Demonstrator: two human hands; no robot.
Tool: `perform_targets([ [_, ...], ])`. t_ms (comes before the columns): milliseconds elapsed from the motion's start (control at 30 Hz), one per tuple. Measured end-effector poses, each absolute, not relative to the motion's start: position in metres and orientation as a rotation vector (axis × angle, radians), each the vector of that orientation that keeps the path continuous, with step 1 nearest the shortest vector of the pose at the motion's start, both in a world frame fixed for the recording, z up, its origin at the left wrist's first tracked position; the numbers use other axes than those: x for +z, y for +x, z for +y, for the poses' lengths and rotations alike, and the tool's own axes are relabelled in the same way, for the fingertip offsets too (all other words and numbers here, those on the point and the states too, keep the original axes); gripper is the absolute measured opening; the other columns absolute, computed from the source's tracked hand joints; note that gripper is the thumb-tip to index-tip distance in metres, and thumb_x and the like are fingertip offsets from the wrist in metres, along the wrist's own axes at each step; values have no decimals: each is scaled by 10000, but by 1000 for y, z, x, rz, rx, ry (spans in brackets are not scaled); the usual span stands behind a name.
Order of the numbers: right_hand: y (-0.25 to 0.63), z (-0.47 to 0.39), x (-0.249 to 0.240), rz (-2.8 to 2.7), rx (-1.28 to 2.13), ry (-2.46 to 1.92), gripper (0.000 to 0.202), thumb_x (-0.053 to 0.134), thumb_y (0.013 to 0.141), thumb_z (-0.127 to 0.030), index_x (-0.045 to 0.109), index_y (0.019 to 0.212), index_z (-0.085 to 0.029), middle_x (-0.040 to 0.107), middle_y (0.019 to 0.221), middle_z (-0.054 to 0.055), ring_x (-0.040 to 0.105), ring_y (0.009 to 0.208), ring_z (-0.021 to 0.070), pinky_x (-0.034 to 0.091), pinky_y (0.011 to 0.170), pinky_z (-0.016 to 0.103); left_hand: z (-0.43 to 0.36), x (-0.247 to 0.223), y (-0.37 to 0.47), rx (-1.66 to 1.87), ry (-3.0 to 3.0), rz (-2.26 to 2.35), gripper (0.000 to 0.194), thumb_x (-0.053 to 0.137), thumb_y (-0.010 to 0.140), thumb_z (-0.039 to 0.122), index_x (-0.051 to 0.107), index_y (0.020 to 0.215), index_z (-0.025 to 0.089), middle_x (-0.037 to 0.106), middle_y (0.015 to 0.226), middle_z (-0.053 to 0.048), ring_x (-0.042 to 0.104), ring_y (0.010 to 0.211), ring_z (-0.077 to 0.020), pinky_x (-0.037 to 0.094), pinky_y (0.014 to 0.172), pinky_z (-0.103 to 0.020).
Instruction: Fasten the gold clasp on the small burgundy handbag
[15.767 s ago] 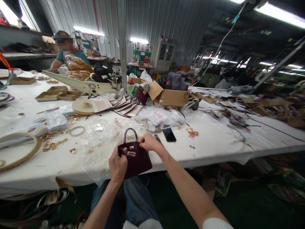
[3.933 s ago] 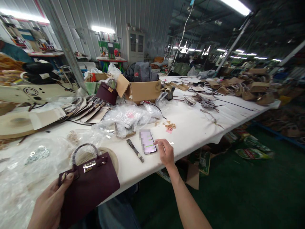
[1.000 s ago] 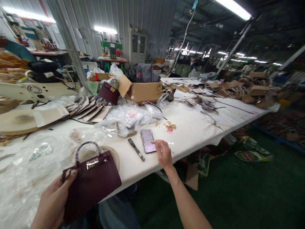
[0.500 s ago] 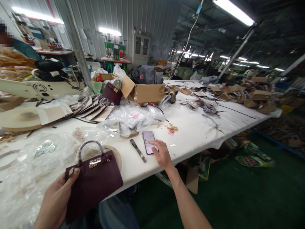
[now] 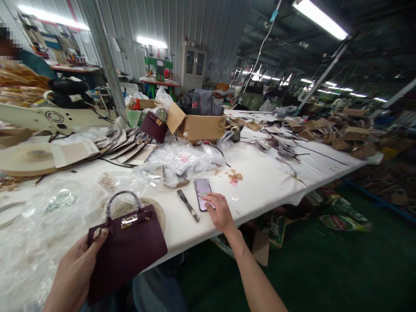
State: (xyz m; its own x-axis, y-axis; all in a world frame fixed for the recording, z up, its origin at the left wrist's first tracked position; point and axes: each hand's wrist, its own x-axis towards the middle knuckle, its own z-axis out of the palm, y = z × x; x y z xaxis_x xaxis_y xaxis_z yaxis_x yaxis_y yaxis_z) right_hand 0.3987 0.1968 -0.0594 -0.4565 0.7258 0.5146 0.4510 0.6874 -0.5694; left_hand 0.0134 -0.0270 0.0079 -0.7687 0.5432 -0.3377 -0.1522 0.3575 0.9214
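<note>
My left hand (image 5: 79, 264) grips a dark maroon handbag (image 5: 133, 249) by its upper left corner, thumb in front. The bag has an arched handle and a metal clasp, and it tilts at the table's front edge. My right hand (image 5: 221, 212) reaches over a smartphone (image 5: 202, 190) lying flat on the table, its screen lit. The fingers are slightly bent over the lower part of the screen, holding nothing; whether a fingertip touches the glass is hard to tell. Left of the phone lies a dark narrow tool with a metal end (image 5: 188, 206). A small metal plate (image 5: 235, 199) lies to the right.
Gold-coloured small parts (image 5: 234, 175) lie in a pile behind the phone. Clear plastic wrapping (image 5: 185, 158) and a cardboard box (image 5: 206, 127) stand farther back on the white table (image 5: 260, 186). Another maroon bag (image 5: 153, 126) leans beside the box. A person (image 5: 35, 65) is at the far left.
My right hand's fingers have shifted slightly over the phone, and the picture on its screen has scrolled or changed. My left hand and the handbag stay almost where they were.
</note>
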Motion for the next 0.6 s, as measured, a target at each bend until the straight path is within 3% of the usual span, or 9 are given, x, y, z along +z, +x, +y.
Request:
perform_targets([
  [200, 398, 195, -59, -2045, 446, -947, 300, 551, 1237, -425, 810, 1320, -297, 843, 1325, 95, 732, 1326, 336, 553, 1152, 581, -28, 7, 12, 1463, 184, 1866, 431, 878, 835, 517, 843, 1187, 270, 913, 1112, -43, 820, 1285, -349, 450, 1405, -550],
  [400, 400, 192, -58, -2039, 449, -889, 277, 570, 1229, -416, 824, 1243, -304, 858, 1237, 81, 748, 1305, 331, 564, 1137, 578, -28, 6, 13, 1454, 237, 1908, 485, 882, 830, 555, 852, 1210, 254, 902, 1063, -48, 839, 1221, -357, 493, 1378, -568],
  [600, 400, 194, -57, -2039, 474, -900, 285, 577, 1227, -411, 839, 1266, -306, 869, 1271, 84, 756, 1285, 334, 574, 1133, 598, -30, 5, 12, 1447, 297, 1958, 478, 899, 777, 624, 871, 1099, 271, 908, 1038, -53, 843, 1178, -404, 545, 1330, -607],
])
